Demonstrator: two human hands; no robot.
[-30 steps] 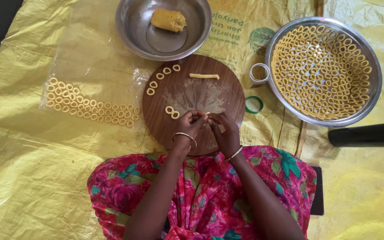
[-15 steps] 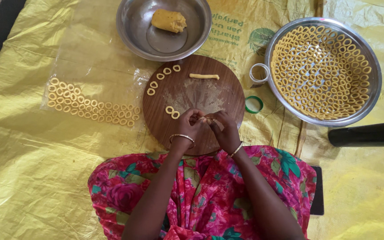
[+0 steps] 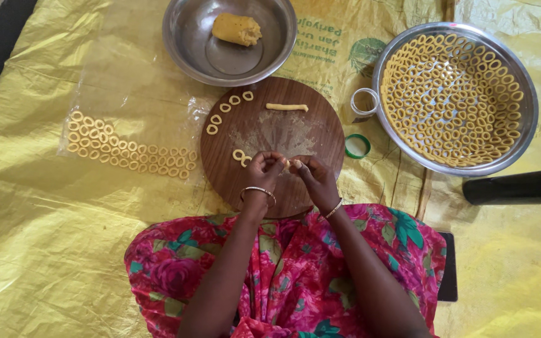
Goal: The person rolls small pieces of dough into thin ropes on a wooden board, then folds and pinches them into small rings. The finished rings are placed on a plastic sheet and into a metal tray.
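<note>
Both hands meet over the near half of a round wooden board (image 3: 264,125) lying on a yellow sheet (image 3: 45,238) on the floor. Left hand (image 3: 263,172) and right hand (image 3: 313,176) have fingers pinched nearly closed on a small piece of dough (image 3: 287,164) held between them, just above the board. Two dough rings (image 3: 240,156) lie on the board just beside the left hand. Four more rings (image 3: 228,107) curve along the far left edge of the board, and a short dough stick (image 3: 287,107) lies near the far edge. A steel bowl (image 3: 189,37) with a lump of dough (image 3: 237,29) sits past the board's far edge, touching it. Rows of rings (image 3: 126,150) lie on a clear plastic sheet (image 3: 126,87) left of the board. A steel strainer (image 3: 527,131) full of rings sits toward the sheet's far right. A small green-rimmed lid (image 3: 357,146) lies between board and strainer. Dark bar (image 3: 518,186) at the right edge.
</note>
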